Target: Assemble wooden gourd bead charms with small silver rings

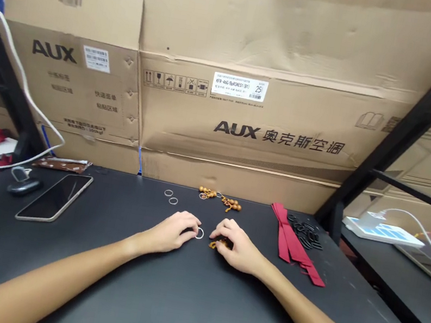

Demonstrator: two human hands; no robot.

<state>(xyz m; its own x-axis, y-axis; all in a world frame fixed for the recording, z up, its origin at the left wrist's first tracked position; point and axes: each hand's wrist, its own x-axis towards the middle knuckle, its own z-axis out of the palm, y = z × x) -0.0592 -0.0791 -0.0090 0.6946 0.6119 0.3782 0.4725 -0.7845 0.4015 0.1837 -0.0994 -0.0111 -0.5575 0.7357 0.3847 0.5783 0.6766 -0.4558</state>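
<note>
My left hand (pixel 176 232) rests low over the black table, thumb and fingertips closed on a silver split ring (pixel 200 233). Facing it, my right hand (pixel 236 248) curls its fingers round a small brown-gold beaded charm (pixel 213 244), most of which the hand hides. Beyond my hands lie two more gold gourd-like beaded charms, one on the left (pixel 207 192) and one on the right (pixel 232 204), with a ring between them. Two loose silver rings (pixel 171 197) lie farther to the left.
To the right are red ribbon strips (pixel 295 244) beside a pile of black clips (pixel 306 233). A phone (pixel 54 198), a dark earbud case (pixel 24 186) and a brown wrapper (pixel 62 163) lie left. Cardboard (pixel 260 42) stands behind; a power strip (pixel 383 232) sits beyond the right frame bar.
</note>
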